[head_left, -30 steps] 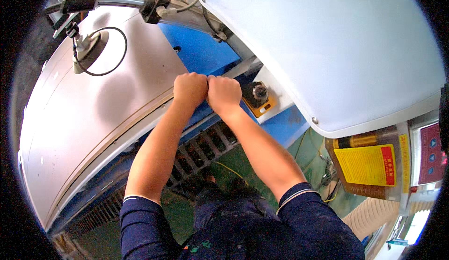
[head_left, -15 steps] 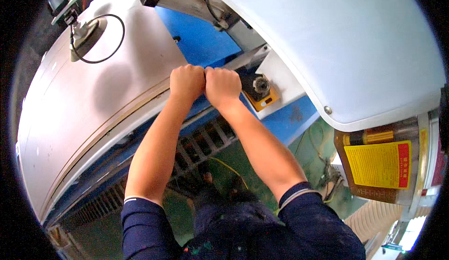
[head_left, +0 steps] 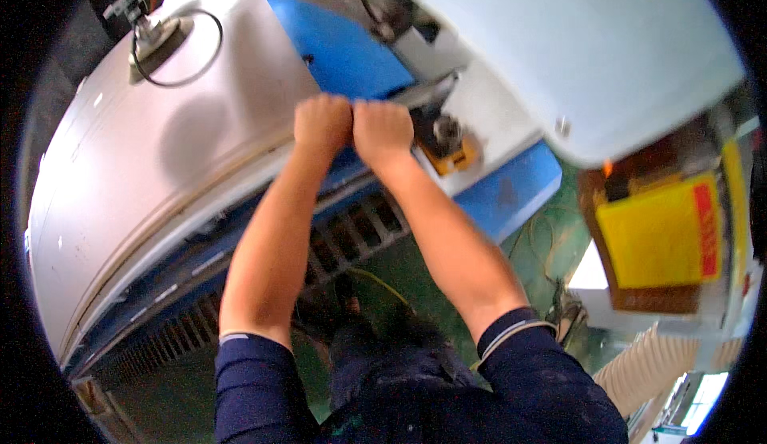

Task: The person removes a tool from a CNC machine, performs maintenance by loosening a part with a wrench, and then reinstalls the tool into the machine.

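Stretching both bare forearms forward, with the left hand (head_left: pixel 323 124) and the right hand (head_left: pixel 383 132) just beside each other, knuckles up. Curling the fingers of both into fists; unable to tell about anything gripped inside. Overlapping in view, at the left hand, the corner of a curved pale panel (head_left: pixel 112 188), with contact unclear. Noting on that panel a suction-cup mount (head_left: pixel 164 42) with a looped black cable. Having, just right of the right hand, a blurred yellow-and-black device (head_left: pixel 459 159) with a round knob, on a white plate (head_left: pixel 511 100). Seeing beyond the knuckles a blue block (head_left: pixel 343 44); between the forearms, a slatted grille (head_left: pixel 363 232). Facing, at upper right, a large pale rounded cover (head_left: pixel 607 36).
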Action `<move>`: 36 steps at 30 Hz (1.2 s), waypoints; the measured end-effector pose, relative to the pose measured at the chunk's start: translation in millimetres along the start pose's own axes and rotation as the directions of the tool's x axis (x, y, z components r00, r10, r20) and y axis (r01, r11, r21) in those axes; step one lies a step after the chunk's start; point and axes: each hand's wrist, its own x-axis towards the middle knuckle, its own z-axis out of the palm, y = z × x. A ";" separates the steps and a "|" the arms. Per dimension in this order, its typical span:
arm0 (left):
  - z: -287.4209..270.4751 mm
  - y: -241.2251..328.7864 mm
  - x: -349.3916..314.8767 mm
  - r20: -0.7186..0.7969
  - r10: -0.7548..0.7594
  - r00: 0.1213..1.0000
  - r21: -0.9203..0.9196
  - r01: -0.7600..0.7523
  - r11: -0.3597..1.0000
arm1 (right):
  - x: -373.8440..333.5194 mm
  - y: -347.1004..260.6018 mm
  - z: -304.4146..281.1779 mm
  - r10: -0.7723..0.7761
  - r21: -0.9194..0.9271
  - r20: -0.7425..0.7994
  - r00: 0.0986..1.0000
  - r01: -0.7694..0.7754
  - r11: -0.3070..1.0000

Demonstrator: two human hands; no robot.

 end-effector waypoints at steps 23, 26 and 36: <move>-0.8 -4.5 3.7 -0.053 0.049 0.997 0.009 -0.048 0.999 | 9.2 -1.5 -3.9 0.016 0.073 -0.020 1.000 -0.014 0.997; 3.3 -4.2 -2.2 -0.017 0.016 1.000 0.006 -0.016 1.000 | -2.3 -4.8 -2.1 0.031 0.056 0.004 1.000 -0.031 0.998; 1.6 -3.7 -7.0 0.107 0.059 0.992 -0.014 -0.058 0.998 | -4.9 -8.3 -10.1 0.051 0.020 0.152 0.987 -0.054 0.998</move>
